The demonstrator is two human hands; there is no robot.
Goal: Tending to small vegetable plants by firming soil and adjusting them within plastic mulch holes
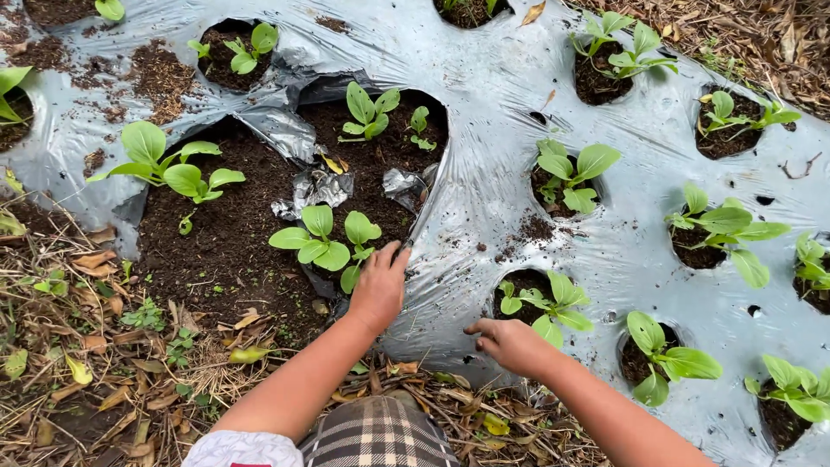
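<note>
1. The left hand (379, 290) lies flat, fingers loosely spread, on soil at the torn edge of the plastic sheet (484, 104); its fingertips sink from view beside a seedling (322, 242).
2. The right hand (510, 344) curls, gripping nothing visible; its palm is hidden.
3. Another seedling (546, 304) grows just beyond the right hand.
4. Dry leaf litter (104, 380) borders the bed, left of the left hand.
</note>
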